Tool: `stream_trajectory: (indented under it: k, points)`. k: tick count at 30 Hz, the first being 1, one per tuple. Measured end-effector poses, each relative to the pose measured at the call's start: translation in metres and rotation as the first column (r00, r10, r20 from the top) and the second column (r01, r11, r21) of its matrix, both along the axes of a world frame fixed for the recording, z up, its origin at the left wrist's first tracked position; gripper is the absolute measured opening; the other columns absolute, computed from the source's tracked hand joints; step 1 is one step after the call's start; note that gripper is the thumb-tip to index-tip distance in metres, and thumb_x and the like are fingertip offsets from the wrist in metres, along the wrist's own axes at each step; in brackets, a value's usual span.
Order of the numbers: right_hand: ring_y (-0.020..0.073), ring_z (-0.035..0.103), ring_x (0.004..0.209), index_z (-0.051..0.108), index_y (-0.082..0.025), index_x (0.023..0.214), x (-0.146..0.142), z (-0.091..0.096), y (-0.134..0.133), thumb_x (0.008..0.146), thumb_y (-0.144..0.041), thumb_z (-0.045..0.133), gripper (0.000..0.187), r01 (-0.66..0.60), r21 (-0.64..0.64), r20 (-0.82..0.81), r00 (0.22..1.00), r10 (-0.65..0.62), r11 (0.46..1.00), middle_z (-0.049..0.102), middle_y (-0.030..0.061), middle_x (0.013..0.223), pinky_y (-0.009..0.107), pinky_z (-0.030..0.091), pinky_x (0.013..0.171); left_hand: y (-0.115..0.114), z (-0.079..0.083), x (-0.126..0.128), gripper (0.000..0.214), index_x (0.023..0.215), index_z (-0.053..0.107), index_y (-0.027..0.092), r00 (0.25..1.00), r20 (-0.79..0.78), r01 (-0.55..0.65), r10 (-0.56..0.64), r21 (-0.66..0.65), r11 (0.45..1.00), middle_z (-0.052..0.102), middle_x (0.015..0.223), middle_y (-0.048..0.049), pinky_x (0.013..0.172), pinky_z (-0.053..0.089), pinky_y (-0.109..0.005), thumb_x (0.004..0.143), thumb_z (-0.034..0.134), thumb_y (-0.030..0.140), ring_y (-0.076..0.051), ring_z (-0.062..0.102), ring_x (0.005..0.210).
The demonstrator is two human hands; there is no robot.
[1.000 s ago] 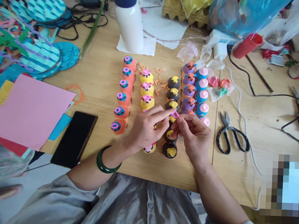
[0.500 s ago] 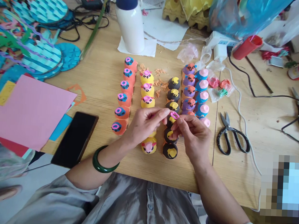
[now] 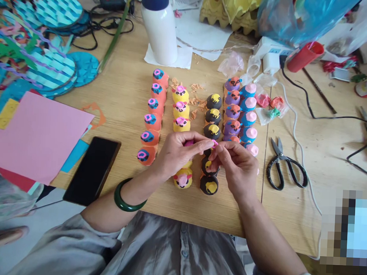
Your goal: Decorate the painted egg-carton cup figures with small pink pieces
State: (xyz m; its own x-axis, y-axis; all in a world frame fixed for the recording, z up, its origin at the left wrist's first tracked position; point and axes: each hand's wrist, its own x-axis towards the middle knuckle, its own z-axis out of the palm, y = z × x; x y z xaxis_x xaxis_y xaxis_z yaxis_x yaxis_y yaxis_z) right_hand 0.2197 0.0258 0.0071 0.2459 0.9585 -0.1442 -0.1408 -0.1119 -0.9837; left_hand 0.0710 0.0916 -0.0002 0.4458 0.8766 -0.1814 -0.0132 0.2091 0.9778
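My left hand (image 3: 178, 153) and my right hand (image 3: 238, 166) meet over the middle of the wooden table (image 3: 124, 90). Between their pinched fingertips sits a small pink clay piece (image 3: 215, 142). Under the hands stand rows of little painted figures: an orange row (image 3: 150, 116), a yellow row (image 3: 181, 109), a dark brown row (image 3: 213, 114), then purple (image 3: 232, 111) and blue ones (image 3: 248, 116). A yellow figure (image 3: 183, 179) and a brown one (image 3: 208, 184) stand nearest the table's front edge.
Black scissors (image 3: 284, 166) lie right of the hands, a black phone (image 3: 92, 170) and pink paper (image 3: 34, 135) to the left. A white bottle (image 3: 160, 27) stands behind the rows. Cables (image 3: 324, 115), a red cup (image 3: 304, 55) and woven paper crafts (image 3: 49, 67) crowd the edges.
My left fingers have closed in on the pink piece and turned it, so it shows less. Both hands stay in the same spot.
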Motion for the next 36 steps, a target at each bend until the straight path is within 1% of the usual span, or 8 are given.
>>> stream_trajectory:
  k: [3,8,14,19,24,28,32,36]
  points:
    - [0.0093,0.062,0.047,0.067,-0.02,0.081,-0.0001,0.0003,0.0,0.087,-0.045,0.074,0.026,-0.001,0.006,-0.006,1.0,0.001,1.0,0.069,-0.0021,0.068,0.022,0.057,0.045,-0.0009,0.0029,0.0,0.028,0.088,0.081,0.018,1.0,0.01,0.006,-0.006,0.011,1.0,0.062,0.064,0.0011,0.04,0.026,-0.02,0.082,0.079,0.045,-0.004,0.036,0.045]
    - [0.009,0.063,0.047,0.067,-0.02,0.081,0.0001,0.0,-0.0007,0.087,-0.045,0.074,0.027,0.008,0.01,-0.004,1.0,-0.008,1.0,0.068,-0.0024,0.068,0.021,0.056,0.045,-0.0018,0.0054,0.0001,0.039,0.091,0.081,0.018,1.0,0.026,0.006,-0.006,-0.016,1.0,0.059,0.064,0.0004,0.039,0.023,-0.022,0.09,0.066,0.054,-0.004,0.034,0.044]
    - [0.0089,0.063,0.047,0.067,-0.019,0.083,0.0013,-0.0015,0.0,0.087,-0.045,0.074,0.027,-0.011,0.006,-0.016,1.0,0.011,1.0,0.068,-0.0022,0.068,0.022,0.055,0.046,-0.0008,0.0029,0.0,0.024,0.092,0.082,0.02,0.997,-0.074,-0.018,0.028,0.133,0.991,0.068,0.068,-0.0003,0.044,0.033,-0.02,0.086,0.075,0.043,-0.006,0.046,0.052]
    - [0.0089,0.062,0.046,0.067,-0.02,0.09,0.0003,-0.0013,-0.0005,0.089,-0.045,0.072,0.026,0.023,0.02,0.009,1.0,-0.023,1.0,0.069,-0.0027,0.068,0.021,0.053,0.045,-0.002,0.0023,-0.0007,0.026,0.093,0.082,0.02,0.995,-0.086,-0.027,0.041,0.157,0.987,0.072,0.072,-0.0018,0.05,0.042,-0.02,0.088,0.072,0.044,-0.01,0.057,0.059]
    - [0.0093,0.063,0.049,0.066,-0.02,0.089,-0.0019,-0.0032,-0.0007,0.084,-0.041,0.078,0.025,0.082,0.062,0.087,0.992,-0.087,0.995,0.069,-0.003,0.068,0.021,0.056,0.045,-0.0026,0.0045,0.0005,0.024,0.092,0.082,0.02,0.991,-0.122,-0.014,0.047,0.257,0.966,0.071,0.071,-0.0013,0.057,0.045,-0.021,0.088,0.073,0.041,-0.01,0.058,0.064]
    - [0.0092,0.063,0.047,0.066,-0.02,0.088,-0.0009,-0.0045,-0.0001,0.087,-0.04,0.075,0.022,0.088,0.06,0.089,0.992,-0.093,0.994,0.069,-0.0029,0.066,0.021,0.054,0.044,-0.0038,0.0069,0.0018,0.027,0.09,0.081,0.018,0.989,-0.138,-0.003,0.046,0.298,0.955,0.069,0.068,-0.0009,0.054,0.042,-0.022,0.092,0.067,0.041,-0.009,0.053,0.057]
    - [0.0097,0.063,0.047,0.066,-0.02,0.089,-0.0003,-0.0041,-0.0007,0.088,-0.042,0.074,0.024,0.087,0.044,0.111,0.99,-0.091,0.995,0.069,-0.0023,0.067,0.022,0.054,0.044,-0.0046,0.0068,0.0024,0.028,0.098,0.08,0.017,0.984,-0.153,-0.027,0.093,0.384,0.923,0.075,0.079,-0.0041,0.057,0.045,-0.023,0.093,0.066,0.04,-0.011,0.059,0.062]
    - [0.0106,0.063,0.047,0.068,-0.021,0.088,-0.0002,-0.0017,-0.002,0.09,-0.043,0.072,0.023,0.072,0.015,0.134,0.988,-0.073,0.997,0.069,-0.0018,0.067,0.023,0.053,0.044,-0.0042,0.0061,0.0032,0.028,0.096,0.081,0.017,0.982,-0.171,-0.011,0.079,0.366,0.931,0.078,0.087,-0.006,0.063,0.05,-0.023,0.091,0.069,0.042,-0.013,0.065,0.07]
